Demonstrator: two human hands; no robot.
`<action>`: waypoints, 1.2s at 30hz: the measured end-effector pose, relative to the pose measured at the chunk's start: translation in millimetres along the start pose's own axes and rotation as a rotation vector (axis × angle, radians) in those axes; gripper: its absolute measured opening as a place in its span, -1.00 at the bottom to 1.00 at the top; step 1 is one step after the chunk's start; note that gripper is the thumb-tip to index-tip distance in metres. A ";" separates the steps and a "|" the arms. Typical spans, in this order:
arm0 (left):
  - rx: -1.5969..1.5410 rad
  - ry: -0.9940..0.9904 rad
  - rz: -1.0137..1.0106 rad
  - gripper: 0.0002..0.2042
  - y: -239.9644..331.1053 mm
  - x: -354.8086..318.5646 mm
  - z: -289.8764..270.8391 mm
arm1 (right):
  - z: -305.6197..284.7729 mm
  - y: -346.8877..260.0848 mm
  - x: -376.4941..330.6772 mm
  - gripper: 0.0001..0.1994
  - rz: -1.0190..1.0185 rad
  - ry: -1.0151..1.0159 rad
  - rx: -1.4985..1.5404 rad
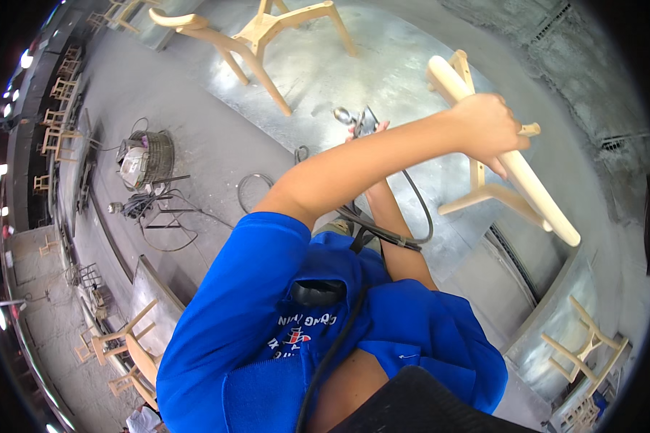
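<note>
So the unfinished wooden chair frame (498, 173) sits on the metal-sheeted floor (383, 72), its long curved top rail running from upper left down to lower right. The person's left hand (487, 128) has its fingers wrapped tight around that rail. Their right hand (372, 130) grips a spray gun (354, 119), nozzle aimed up-left, black hose (412, 216) trailing back.

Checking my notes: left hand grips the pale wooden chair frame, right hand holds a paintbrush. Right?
No: the head view shows the right hand holding a metal spray gun, not a paintbrush. The left hand does grip the chair frame.
</note>
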State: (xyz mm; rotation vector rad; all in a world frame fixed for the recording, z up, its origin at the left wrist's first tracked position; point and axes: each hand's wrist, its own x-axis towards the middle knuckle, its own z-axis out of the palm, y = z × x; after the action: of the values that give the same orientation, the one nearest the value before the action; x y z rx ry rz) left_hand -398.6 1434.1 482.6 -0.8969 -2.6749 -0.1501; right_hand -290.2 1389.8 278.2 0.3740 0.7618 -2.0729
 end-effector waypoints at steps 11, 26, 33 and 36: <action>0.003 0.381 -0.020 -0.39 19.2 -38.0 23.1 | -255.8 -29.4 -224.7 -0.24 -0.198 0.666 -0.610; 0.145 0.076 -0.332 -0.37 -8.8 -10.3 -95.5 | -294.9 -186.4 -277.7 -0.17 -0.771 0.726 0.091; -0.026 0.050 -0.499 -0.60 -107.0 67.8 -98.0 | -323.8 -256.4 -165.0 -0.18 -0.746 0.662 0.382; -0.005 0.280 -0.386 -0.63 -132.0 79.1 -83.9 | -353.3 -230.5 -149.4 -0.18 -0.628 0.783 0.397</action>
State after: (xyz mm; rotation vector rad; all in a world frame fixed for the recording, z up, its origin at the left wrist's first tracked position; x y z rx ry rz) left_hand -515.8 1357.4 587.9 -0.3203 -2.5485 -0.3416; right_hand -398.5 1810.7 171.7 1.3679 0.9934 -2.6902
